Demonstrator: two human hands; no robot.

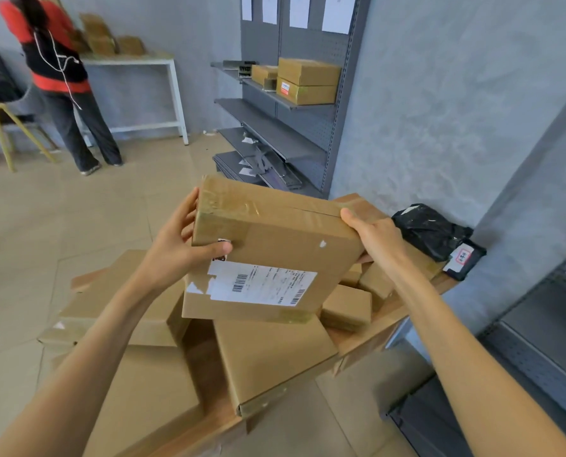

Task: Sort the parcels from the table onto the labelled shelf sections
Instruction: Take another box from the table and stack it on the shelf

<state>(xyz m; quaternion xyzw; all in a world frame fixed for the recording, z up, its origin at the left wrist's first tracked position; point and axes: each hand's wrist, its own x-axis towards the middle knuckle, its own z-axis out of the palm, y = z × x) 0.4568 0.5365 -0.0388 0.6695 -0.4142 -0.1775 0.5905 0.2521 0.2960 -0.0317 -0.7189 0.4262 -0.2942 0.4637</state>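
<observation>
The grey metal shelf rack (303, 127) stands against the grey wall; its top shelf holds two big brown cardboard boxes (308, 81) stacked one on the other, with a smaller brown box (264, 74) just beside them; the shelves below the stack hold only some white paper scraps. In front of the rack, up in the air over the wooden table (367, 338), is the flat brown cardboard parcel (271, 255); it tips up, with its long way running from the person's chest toward the rack, and its far end is higher. Shiny clear tape crosses its far end, a white label with black bar codes sits on its near part, and there is a small white torn spot. The left hand (182, 245) grips its left edge, thumb on top; the right hand (375, 234) grips its far right corner. Under the parcel more brown boxes (268, 361) lie piled on the table; right of the parcel lies a black plastic mail bag (430, 230).
</observation>
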